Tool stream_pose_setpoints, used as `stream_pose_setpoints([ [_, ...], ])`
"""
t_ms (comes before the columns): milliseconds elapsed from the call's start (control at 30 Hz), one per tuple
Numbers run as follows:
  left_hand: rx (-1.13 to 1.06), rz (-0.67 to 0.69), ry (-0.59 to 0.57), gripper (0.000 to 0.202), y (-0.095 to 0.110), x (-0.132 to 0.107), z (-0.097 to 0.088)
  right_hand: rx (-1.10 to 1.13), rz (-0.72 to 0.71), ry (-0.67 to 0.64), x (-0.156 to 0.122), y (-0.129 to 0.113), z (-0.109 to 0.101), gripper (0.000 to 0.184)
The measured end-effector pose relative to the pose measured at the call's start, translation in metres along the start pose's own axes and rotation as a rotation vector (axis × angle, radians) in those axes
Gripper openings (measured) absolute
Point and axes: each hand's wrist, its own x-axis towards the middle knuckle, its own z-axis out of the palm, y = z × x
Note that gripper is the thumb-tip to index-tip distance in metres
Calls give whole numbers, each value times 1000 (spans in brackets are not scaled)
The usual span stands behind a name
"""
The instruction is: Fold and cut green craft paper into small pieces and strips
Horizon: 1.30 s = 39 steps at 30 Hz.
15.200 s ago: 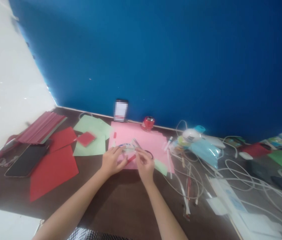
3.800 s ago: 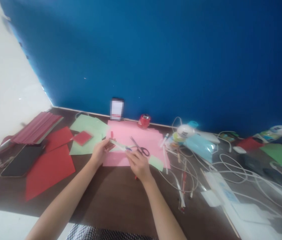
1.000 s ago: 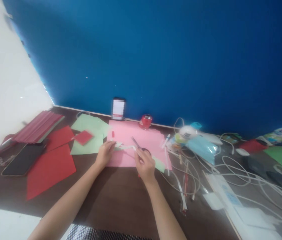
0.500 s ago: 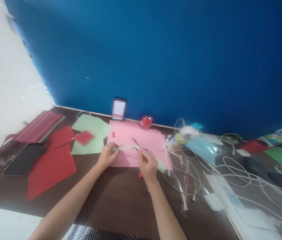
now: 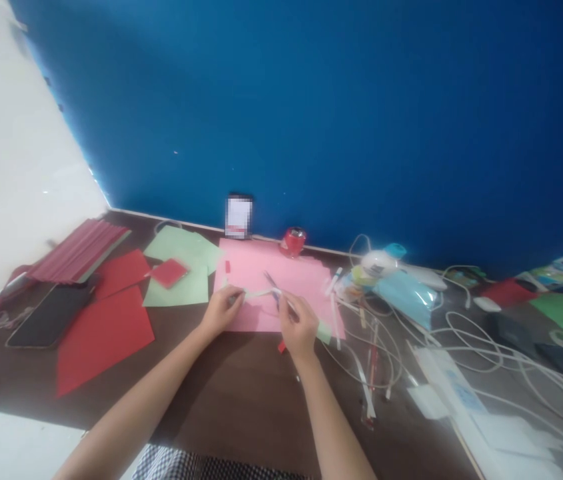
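Observation:
My left hand (image 5: pixel 222 310) is closed on one end of a thin pale strip of paper (image 5: pixel 258 293), above pink paper sheets (image 5: pixel 256 313). My right hand (image 5: pixel 300 323) grips a pair of scissors (image 5: pixel 270 277), whose blades point up and left. The strip's other end meets the right fingertips; whether they pinch it is too blurred to tell. A small red piece of paper (image 5: pixel 227 267) lies on the pink sheets, and another red scrap (image 5: pixel 282 347) is by my right wrist.
Green sheets (image 5: pixel 176 297), red sheets (image 5: pixel 106 340) and a dark phone (image 5: pixel 48 317) lie to the left. A lit phone (image 5: pixel 238 217) leans on the blue wall beside a red container (image 5: pixel 293 241). White cables (image 5: pixel 461 347) and a blue packet (image 5: pixel 406 297) crowd the right.
The right fingers have shifted slightly up and right towards the strip's end. The strip looks straighter between the hands. My left hand has barely moved.

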Motion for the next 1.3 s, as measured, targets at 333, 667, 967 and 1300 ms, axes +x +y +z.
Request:
stream_pose_setpoints([
  [333, -67, -68, -100, 20, 4, 1, -4, -14, 107, 16, 2, 5, -1, 19],
  [667, -20, -35, -203, 20, 12, 0, -9, -64, 178, 33, 4, 14, -2, 21],
  [967, -115, -44, -213, 18, 11, 0, -10, -76, 186, 36, 2, 17, -3, 22],
  [1300, -178, -61, -202, 19, 13, 2, -12, -83, 187, 36, 3, 19, -4, 23],
])
